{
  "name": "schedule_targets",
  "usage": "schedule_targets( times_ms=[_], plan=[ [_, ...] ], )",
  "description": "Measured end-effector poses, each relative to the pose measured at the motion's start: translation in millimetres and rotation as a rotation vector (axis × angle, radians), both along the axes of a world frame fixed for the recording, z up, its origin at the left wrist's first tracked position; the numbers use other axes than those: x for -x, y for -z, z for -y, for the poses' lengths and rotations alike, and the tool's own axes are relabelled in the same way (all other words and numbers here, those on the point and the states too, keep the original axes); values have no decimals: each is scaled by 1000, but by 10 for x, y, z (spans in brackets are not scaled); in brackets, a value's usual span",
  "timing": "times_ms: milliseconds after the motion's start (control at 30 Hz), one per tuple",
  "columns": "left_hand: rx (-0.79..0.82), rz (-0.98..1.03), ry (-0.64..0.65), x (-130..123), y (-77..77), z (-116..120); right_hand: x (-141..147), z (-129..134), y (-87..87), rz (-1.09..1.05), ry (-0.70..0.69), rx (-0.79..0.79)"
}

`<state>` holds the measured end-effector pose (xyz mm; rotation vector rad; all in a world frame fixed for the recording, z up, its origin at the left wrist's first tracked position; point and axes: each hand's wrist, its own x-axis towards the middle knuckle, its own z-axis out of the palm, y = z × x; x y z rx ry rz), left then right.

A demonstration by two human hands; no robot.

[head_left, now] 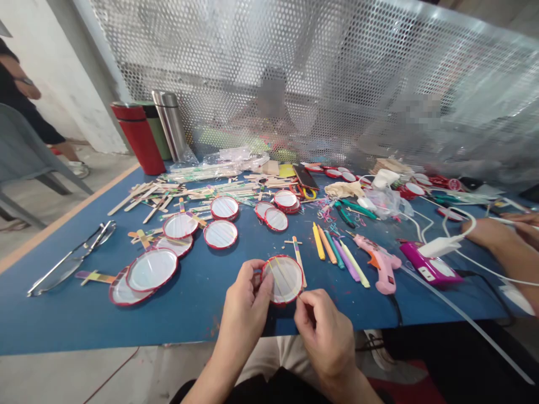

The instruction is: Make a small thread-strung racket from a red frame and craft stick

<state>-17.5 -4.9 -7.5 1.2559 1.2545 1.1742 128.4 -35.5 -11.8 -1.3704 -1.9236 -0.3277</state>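
My left hand (247, 300) holds a round, see-through white disc with a red rim (284, 279) by its left edge, thumb in front. The disc is raised just above the front of the table. At its lower right edge my right hand (325, 328) is closed in a pinch; something thin and dark shows at the fingertips, too small to name. Behind the disc lies a small cross of wooden sticks (297, 253) with coloured marks. To the right are several coloured glue sticks (332, 246) in a row and a pink hot glue gun (376, 262).
More red-rimmed discs (152, 269) lie left and behind, some with sticks attached. Glasses (71, 261), loose wooden sticks (145, 196), pliers (345, 213) and a purple power strip (427, 265) with white cables lie around. Bottles (138, 137) stand back left. Another person's hand (490, 233) is at right.
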Motion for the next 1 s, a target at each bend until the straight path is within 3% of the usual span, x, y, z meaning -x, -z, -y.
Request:
schedule_targets(
  times_ms=[267, 433, 633, 800, 1000],
  plan=[
    [-7, -4, -5, 0, 8, -15, -19, 15, -22, -49, -27, 56],
    [-69, -59, 0, 20, 1, 12, -34, 77, -76, -184, -187, 154],
    [-340, -301, 3, 30, 3, 71, -97, 36, -267, -331, -191, 128],
    [-561, -372, 15, 31, 31, 93, -138, -69, -412, -289, -204, 35],
    [-475, -363, -17, 42, 19, 100, -138, -91, -343, -295, -236, 185]
  ],
)
